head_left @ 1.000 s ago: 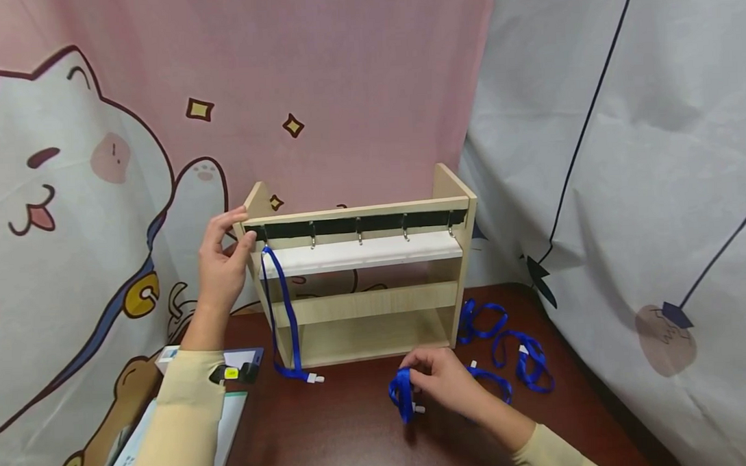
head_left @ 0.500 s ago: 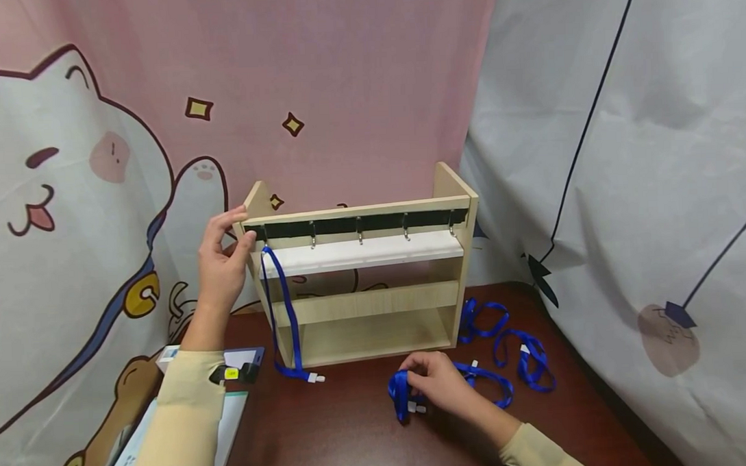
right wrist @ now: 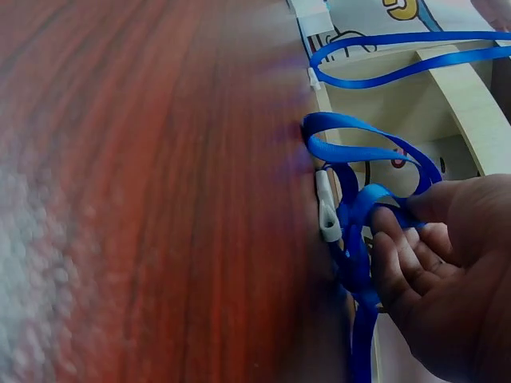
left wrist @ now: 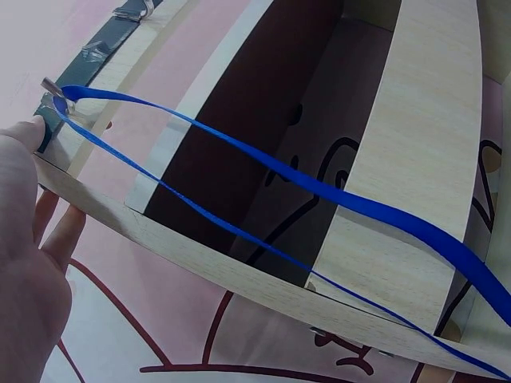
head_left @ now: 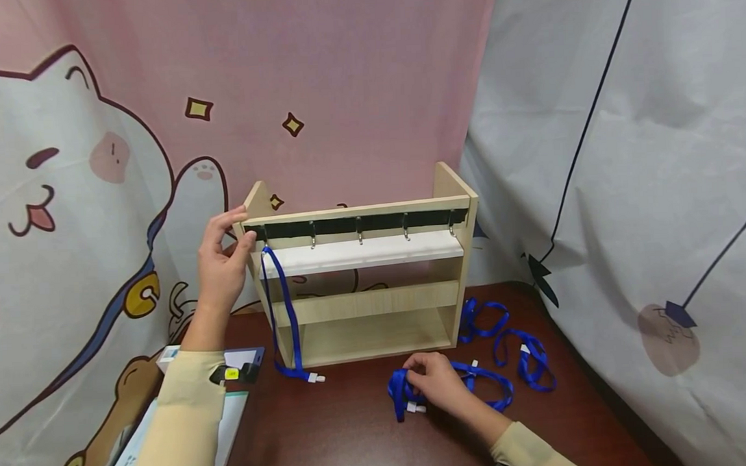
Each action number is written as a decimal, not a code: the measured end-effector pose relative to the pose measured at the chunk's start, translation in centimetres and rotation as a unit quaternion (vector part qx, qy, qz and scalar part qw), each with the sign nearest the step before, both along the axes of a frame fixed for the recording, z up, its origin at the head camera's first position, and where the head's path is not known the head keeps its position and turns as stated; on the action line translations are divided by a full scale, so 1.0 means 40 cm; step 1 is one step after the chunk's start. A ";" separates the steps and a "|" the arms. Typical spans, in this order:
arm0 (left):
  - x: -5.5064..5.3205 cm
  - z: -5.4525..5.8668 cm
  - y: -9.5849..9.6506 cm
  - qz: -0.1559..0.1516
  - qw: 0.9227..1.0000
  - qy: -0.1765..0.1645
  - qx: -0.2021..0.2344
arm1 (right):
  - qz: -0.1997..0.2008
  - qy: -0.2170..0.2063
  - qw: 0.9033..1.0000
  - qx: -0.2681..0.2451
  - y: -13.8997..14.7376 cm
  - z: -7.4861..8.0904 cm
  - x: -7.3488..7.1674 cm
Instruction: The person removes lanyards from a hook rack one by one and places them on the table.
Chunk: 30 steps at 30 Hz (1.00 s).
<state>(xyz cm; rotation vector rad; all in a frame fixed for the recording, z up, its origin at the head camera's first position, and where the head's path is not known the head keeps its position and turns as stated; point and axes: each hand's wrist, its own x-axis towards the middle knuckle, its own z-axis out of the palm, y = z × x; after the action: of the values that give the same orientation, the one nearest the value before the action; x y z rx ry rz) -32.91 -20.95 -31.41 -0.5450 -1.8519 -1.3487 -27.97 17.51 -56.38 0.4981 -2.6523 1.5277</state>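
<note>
My left hand (head_left: 222, 262) grips the upper left side of a wooden rack (head_left: 366, 305), thumb on the front and fingers behind it. A row of metal hooks (head_left: 360, 239) runs along the rack's dark strip. From the leftmost hook hangs a blue lanyard (head_left: 290, 311), its white clip (head_left: 316, 377) down at the table. In front of the rack, my right hand (head_left: 438, 381) pinches another blue lanyard (head_left: 398, 395), bunched in loops, low over the table. Its white clip (right wrist: 327, 209) shows beside the loops in the right wrist view.
More blue lanyards (head_left: 534, 371) lie looped on the dark red-brown table (head_left: 331, 440), to the right of the rack and behind my right hand. White and blue flat items (head_left: 231, 416) lie by my left forearm. Printed curtains (head_left: 368, 89) stand behind and at the sides.
My right forearm has shifted slightly left, and the bunched lanyard has moved a little left with its loops spreading. A lanyard behind that hand shows more. My left hand stays put.
</note>
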 end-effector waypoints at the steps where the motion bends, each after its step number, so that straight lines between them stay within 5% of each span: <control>1: -0.006 -0.004 -0.003 0.000 1.000 0.000 0.000 | -0.004 0.002 1.000 0.003 -0.001 -0.003 -0.001; 10: -0.070 -0.045 -0.038 -0.001 1.000 0.002 -0.003 | -0.022 0.009 0.999 0.026 -0.009 -0.025 -0.017; 30: -0.070 -0.044 -0.041 -0.014 1.000 0.008 0.000 | -0.022 0.029 0.999 0.026 -0.023 -0.008 -0.014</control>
<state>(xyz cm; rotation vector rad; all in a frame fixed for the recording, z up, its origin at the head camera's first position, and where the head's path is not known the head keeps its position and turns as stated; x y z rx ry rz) -35.72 -22.60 -33.18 -0.5820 -1.8378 -1.3603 -28.53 16.58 -56.72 0.4754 -2.6468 1.4120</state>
